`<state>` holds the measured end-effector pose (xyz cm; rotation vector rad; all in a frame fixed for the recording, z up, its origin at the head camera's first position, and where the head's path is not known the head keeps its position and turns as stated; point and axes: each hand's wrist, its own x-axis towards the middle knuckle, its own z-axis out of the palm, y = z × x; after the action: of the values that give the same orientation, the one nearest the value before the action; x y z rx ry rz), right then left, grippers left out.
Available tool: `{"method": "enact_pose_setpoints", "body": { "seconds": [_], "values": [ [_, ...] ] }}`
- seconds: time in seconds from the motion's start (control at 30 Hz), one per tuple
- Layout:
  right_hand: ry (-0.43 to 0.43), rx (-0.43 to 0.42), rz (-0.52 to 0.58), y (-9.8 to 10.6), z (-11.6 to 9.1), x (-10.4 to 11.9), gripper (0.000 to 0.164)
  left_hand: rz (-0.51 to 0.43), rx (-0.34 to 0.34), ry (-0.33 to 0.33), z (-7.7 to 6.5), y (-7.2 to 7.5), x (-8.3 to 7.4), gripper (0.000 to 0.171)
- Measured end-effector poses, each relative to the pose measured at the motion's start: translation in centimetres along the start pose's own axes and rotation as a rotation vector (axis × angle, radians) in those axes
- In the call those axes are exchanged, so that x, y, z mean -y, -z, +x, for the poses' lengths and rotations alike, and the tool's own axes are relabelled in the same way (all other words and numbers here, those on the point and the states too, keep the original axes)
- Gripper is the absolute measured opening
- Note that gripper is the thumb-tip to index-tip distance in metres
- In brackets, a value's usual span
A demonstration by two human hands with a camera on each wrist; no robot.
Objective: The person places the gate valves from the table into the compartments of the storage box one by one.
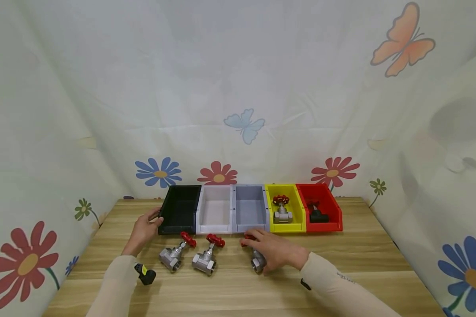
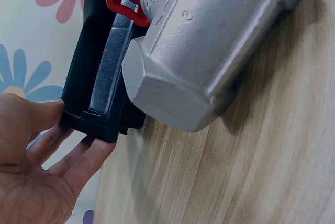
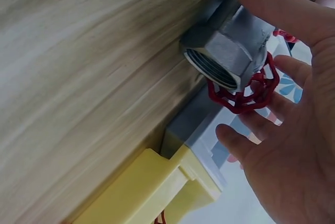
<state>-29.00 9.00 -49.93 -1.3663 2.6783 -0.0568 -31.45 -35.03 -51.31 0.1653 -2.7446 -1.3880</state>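
At the left end of the row of bins, my left hand (image 1: 144, 229) holds the near left corner of the black bin (image 1: 179, 211). In the left wrist view its thumb lies on the rim, with fingers against the outer side. My right hand (image 1: 275, 248) is over a metal valve with a red handwheel (image 3: 230, 51), in front of the grey bin (image 1: 251, 211). In the right wrist view the thumb lies along the valve body and the fingers curve about the handwheel. Two similar valves, one left (image 1: 171, 259) and one right (image 1: 204, 262), lie between my hands.
A white bin (image 1: 216, 209) stands between the black and grey ones. The yellow bin (image 1: 301, 211) has a red-wheeled valve (image 1: 282, 215) inside; the red bin (image 1: 338, 215) contains a black-bodied one (image 1: 318, 216). A patterned cloth hangs behind the wooden table (image 1: 206, 299).
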Motion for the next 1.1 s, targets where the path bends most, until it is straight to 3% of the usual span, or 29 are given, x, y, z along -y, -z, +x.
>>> {"method": "enact_pose_setpoints", "body": {
  "seconds": [0.67, 1.1],
  "values": [
    [-0.031, 0.029, 0.023, -0.41, 0.58, -0.08, 0.106, -0.005, 0.002, 0.002, -0.26, -0.11, -0.31, 0.052],
    [0.012, 0.003, 0.006, -0.16, 0.28, -0.09, 0.103, 0.007, -0.009, -0.015, -0.16, 0.01, -0.15, 0.051]
  ]
}}
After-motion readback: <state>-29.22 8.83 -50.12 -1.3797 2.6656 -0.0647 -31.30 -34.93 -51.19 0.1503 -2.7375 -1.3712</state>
